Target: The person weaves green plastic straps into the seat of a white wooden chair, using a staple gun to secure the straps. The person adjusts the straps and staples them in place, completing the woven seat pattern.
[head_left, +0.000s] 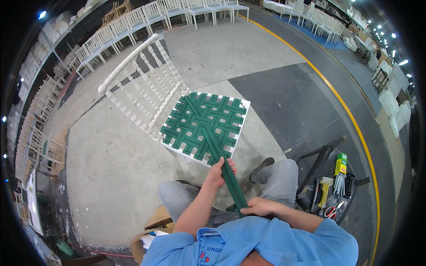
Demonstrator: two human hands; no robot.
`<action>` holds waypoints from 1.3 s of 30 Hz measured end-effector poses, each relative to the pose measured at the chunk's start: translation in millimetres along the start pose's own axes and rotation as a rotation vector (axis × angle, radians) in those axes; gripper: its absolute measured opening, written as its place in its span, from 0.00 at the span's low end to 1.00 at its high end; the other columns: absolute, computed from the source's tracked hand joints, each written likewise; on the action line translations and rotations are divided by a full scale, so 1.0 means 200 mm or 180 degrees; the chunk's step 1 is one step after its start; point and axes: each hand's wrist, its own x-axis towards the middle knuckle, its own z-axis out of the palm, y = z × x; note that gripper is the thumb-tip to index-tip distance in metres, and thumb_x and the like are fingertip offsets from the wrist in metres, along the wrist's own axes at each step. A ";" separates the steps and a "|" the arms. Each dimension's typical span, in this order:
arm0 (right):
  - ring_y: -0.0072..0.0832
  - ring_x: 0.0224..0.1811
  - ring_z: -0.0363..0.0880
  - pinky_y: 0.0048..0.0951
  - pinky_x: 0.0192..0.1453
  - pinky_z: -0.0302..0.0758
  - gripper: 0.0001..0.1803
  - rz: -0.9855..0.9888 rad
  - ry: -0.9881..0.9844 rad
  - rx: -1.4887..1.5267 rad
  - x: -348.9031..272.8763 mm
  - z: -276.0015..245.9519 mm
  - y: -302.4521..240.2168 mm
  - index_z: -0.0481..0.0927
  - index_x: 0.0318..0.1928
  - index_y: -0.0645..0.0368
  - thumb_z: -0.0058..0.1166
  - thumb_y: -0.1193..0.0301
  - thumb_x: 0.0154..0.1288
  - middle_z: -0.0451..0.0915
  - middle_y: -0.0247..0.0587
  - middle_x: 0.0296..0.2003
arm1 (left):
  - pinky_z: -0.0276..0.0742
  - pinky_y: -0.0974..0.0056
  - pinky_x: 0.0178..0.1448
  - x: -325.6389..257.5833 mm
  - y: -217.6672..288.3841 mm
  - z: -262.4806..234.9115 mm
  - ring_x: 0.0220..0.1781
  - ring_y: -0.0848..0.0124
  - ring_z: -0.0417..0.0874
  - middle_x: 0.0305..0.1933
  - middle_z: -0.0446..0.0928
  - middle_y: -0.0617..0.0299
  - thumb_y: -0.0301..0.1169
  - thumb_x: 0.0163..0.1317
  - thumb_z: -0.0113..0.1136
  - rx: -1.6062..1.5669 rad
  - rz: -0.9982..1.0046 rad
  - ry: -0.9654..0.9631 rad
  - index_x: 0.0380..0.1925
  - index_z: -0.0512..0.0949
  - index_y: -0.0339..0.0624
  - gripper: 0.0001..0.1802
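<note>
Seat lattice (202, 120) is woven on the white chair (128, 62); diagonal strap (232, 184) appears unfastened nearside, gripped by fingers of left hand (217, 173) and right hand (262, 207).

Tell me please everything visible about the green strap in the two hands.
The strap is long, flat and green, lined lengthwise, and looks like webbing. It slants across the woven seat and out past its near edge. The left hand grips it there; the right hand holds it nearer the body, the stretch between them straight. Where it goes under other bands is hard to tell; its lower end is unclear.
</note>
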 end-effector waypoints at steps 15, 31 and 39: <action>0.27 0.19 0.68 0.36 0.23 0.66 0.21 0.0540 0.1036 0.3682 1.19 -0.51 -0.24 0.75 0.39 0.57 0.39 0.55 0.83 0.75 0.35 0.25 | 0.81 0.56 0.40 -0.16 -0.28 -0.02 0.36 0.59 0.86 0.38 0.86 0.52 0.48 0.80 0.46 0.0384 -0.0081 0.0692 0.45 0.79 0.38 0.24; 0.20 0.17 0.61 0.30 0.19 0.57 0.19 0.0085 0.2099 0.2409 0.92 -0.13 -0.14 0.74 0.35 0.57 0.42 0.58 0.82 0.68 0.29 0.20 | 0.79 0.54 0.57 0.40 0.06 -0.25 0.56 0.57 0.78 0.64 0.72 0.43 0.55 0.63 0.69 -0.0588 0.1497 0.2871 0.69 0.62 0.24 0.50; 0.16 0.18 0.60 0.23 0.22 0.59 0.20 0.0185 0.2031 0.2619 0.72 0.10 -0.12 0.72 0.34 0.56 0.40 0.57 0.84 0.67 0.27 0.21 | 0.78 0.54 0.49 0.39 0.09 -0.25 0.47 0.61 0.76 0.57 0.73 0.48 0.58 0.62 0.69 -0.0480 0.1335 0.3249 0.69 0.63 0.24 0.52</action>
